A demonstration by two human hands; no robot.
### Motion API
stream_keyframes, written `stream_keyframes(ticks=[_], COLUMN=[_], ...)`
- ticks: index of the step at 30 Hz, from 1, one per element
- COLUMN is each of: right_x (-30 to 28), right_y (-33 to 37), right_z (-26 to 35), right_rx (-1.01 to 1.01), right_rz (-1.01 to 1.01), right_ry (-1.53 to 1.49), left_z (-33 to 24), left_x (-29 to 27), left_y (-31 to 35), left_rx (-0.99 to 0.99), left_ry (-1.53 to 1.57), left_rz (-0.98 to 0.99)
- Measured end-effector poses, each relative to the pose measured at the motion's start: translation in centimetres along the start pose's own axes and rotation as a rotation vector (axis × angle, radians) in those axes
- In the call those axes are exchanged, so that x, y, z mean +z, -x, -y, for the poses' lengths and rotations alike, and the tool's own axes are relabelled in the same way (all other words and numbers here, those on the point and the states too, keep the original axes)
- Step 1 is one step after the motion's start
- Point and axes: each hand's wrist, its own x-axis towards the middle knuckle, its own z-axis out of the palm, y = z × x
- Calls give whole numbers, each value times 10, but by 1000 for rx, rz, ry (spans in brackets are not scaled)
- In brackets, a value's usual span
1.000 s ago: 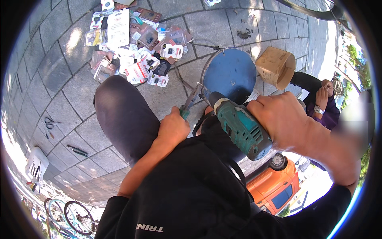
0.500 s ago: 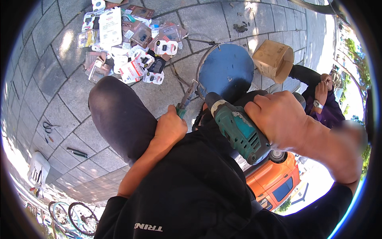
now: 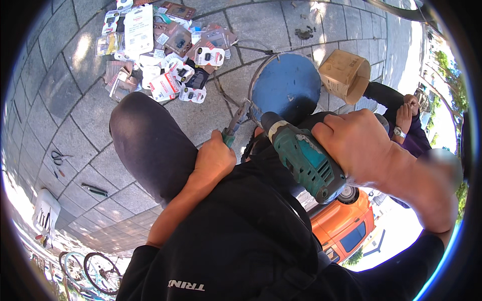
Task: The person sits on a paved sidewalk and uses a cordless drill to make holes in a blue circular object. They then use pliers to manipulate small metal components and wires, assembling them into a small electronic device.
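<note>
In my left hand [image 3: 215, 161] are green-handled pliers [image 3: 235, 124], the fingers wrapped round the handles. The jaws reach the near left rim of a round dark-blue disc [image 3: 283, 85]; whether they pinch a small part there I cannot make out. My right hand [image 3: 354, 145] grips a teal and black power drill [image 3: 304, 158] from above. Its black nose points toward the disc's near edge, and the tip of any bit is hidden. Between the two tools part of my foot shows below the disc.
Packaged small parts [image 3: 168, 75] lie heaped at the far left. An open cardboard box [image 3: 341, 72] stands right of the disc, near another person's hands [image 3: 406, 118]. Scissors [image 3: 59, 157], a dark folding tool [image 3: 94, 189] and a white tray [image 3: 44, 213] lie on the left paving.
The drill and my right hand have shifted slightly to the right and away from me. My left hand holds the pliers in nearly the same place.
</note>
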Motion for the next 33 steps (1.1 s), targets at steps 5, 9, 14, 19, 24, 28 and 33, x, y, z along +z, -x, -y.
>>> stream_keyframes(ticks=[5,9,14,19,24,28,33], right_x=[0,4,8,9,9,6,7], right_y=[1,0,0,1,2,1,0], right_z=[-1,-3,-3,-2,-3,-3,-6], right_rx=[-2,-20,-26,-29,-24,-12,-29], right_rz=[-13,-24,-44,-63,-66,-48,-53], right_ry=[-5,-14,-18,-16,5,-6,-19], left_z=[-1,-3,-5,-2,-1,-4,-6], left_x=[0,-2,-4,1,1,-2,-3], left_y=[0,-1,0,1,1,1,0], left_rx=[-1,-16,-34,-25,-24,-37,-52], left_ry=[13,17,5,27,29,19,24], left_rz=[-1,16,33,-17,-19,15,6])
